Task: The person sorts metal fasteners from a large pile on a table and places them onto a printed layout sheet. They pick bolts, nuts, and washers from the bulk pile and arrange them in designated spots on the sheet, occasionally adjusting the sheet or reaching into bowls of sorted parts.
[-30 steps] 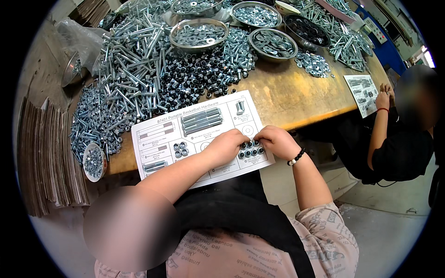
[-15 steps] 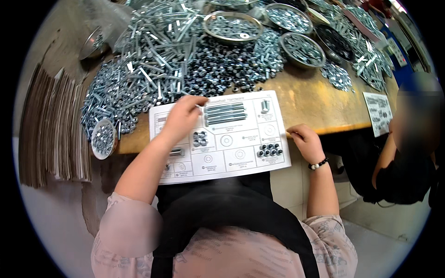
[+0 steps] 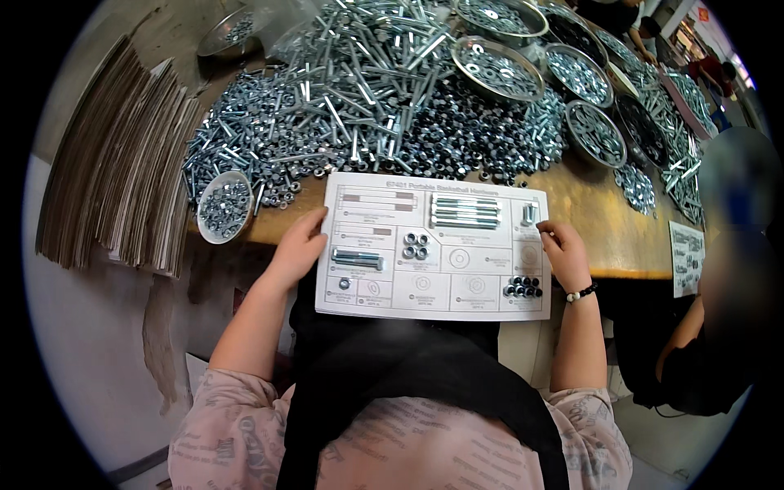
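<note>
A white printed hardware card (image 3: 482,307), divided into boxes, lies at the table's front edge and juts out toward me. My left hand (image 3: 302,251) grips its left edge, fingertips at the border. On the opposite edge, my right hand (image 3: 565,255) pinches the card with curled fingers. Long silver bolts (image 3: 465,214) lie side by side in an upper box, and shorter bolts (image 3: 357,260) rest at the left. Several silver nuts (image 3: 416,247) sit mid-card. Dark-centred nuts (image 3: 523,287) are at lower right, a single nut (image 3: 344,284) at lower left, and a short metal piece (image 3: 529,215) at upper right.
Behind the card spread heaps of loose bolts (image 3: 359,82) and dark-centred nuts (image 3: 469,131). Metal bowls of washers (image 3: 498,69) stand farther back. A white bowl of nuts (image 3: 224,207) is at left, beside stacked cardboard (image 3: 114,163). Another person (image 3: 682,343) sits at right.
My left hand has moved from the card's upper part, by the long bolts, to its left edge. My right hand stays at the right edge. The view has shifted left.
</note>
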### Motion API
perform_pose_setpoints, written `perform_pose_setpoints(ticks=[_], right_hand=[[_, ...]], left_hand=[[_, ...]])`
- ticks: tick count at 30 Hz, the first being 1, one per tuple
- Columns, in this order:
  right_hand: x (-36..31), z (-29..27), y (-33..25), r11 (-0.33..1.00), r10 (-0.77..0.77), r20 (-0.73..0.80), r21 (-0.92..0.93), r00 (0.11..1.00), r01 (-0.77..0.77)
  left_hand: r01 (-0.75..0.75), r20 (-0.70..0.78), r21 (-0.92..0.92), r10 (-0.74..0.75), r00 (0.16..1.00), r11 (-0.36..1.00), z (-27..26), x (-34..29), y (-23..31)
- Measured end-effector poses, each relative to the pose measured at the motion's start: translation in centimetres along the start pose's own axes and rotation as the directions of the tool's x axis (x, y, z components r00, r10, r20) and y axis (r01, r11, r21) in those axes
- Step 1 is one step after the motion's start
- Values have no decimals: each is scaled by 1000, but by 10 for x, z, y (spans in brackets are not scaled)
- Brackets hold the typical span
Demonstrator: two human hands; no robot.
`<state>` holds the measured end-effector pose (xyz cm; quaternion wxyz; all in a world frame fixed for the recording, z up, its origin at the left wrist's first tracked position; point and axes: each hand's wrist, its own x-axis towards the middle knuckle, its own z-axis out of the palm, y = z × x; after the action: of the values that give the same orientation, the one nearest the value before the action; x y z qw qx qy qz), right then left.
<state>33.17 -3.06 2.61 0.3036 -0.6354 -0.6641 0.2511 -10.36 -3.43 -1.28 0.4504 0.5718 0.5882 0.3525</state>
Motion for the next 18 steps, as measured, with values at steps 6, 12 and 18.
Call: perform_pose_setpoints(ticks=[6, 12, 18], right_hand=[[8, 14, -24, 999, 7, 36, -54, 999, -5], [20, 32, -35, 1000, -11, 97, 14, 995, 10], [31, 42, -49, 999, 2, 133, 39, 991, -7]], left_hand=[[23, 69, -24, -21, 997, 999, -7, 0, 1], [43, 63, -225, -30, 998, 973, -12, -4, -6], [-15, -82, -205, -1, 997, 979, -27, -17, -17]])
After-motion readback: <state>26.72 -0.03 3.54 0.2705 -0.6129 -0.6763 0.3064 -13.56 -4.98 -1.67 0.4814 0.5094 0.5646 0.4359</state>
